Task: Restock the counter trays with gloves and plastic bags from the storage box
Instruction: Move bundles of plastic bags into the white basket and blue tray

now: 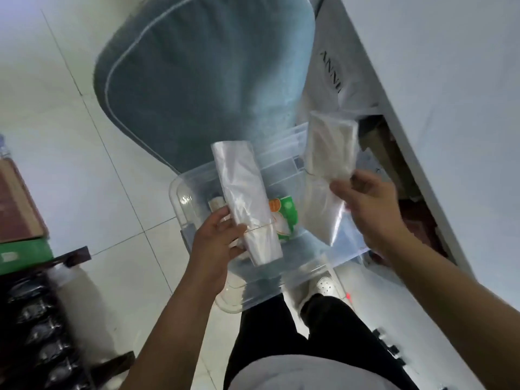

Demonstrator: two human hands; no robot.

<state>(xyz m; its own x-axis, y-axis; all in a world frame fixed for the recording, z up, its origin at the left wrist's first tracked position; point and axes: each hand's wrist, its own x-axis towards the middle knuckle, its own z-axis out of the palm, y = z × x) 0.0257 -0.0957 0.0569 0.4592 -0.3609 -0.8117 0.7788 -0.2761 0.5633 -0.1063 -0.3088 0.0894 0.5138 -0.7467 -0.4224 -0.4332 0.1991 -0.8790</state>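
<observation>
The left hand [218,237] curls around a rolled bundle of clear plastic bags [244,201] above the clear plastic storage box [284,274] on the floor. The right hand [368,204] pinches a flat, blurred clear packet [327,167]; its contents are unreadable.

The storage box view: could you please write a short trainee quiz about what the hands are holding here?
1. True or false: the left hand holds a roll of plastic bags.
2. What does the right hand grip? A) a flat clear packet B) a bottle C) a lid
3. Fill in: the clear storage box sits on the ____.

Key: 1 true; 2 A; 3 floor.
</observation>
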